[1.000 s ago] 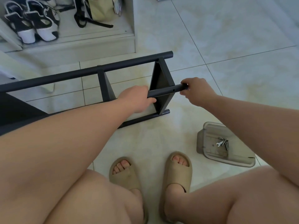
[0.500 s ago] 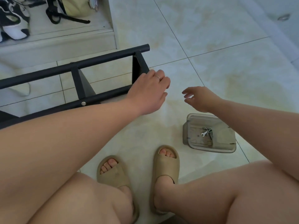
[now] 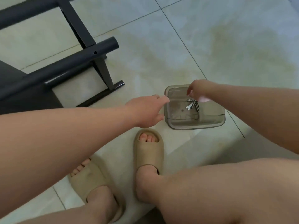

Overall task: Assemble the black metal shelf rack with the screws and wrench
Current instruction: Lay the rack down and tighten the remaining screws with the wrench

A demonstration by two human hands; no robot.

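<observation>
Rack (image 3: 72, 62) of black metal lies on the tiled floor (image 3: 210, 46), beyond my left hand (image 3: 145, 110) and off to its left, well apart from both hands. Its long tubes run from my near left toward the far right, and their open ends point that way. The nearest tube end has a small hole (image 3: 95, 52) in its side. A flat strut (image 3: 80, 33) crosses the tubes and slants down toward my left hand.

My left hand reaches out with its fingers stretched and spread. The fingertips are at the left rim of a smoky plastic tray (image 3: 178, 125); I cannot tell whether they touch it. My right hand (image 3: 199, 91) hangs over the tray's far side with the fingers pointing down. It is blurred, so I cannot tell whether it pinches anything.

Just below my right fingertips, inside the tray, lie the screws (image 3: 196, 105) in a small heap. The wrench (image 3: 191, 106) is against them, with its open jaw end toward my left hand. Nearer than my left hand, my feet stand in tan sandals (image 3: 148, 152).
</observation>
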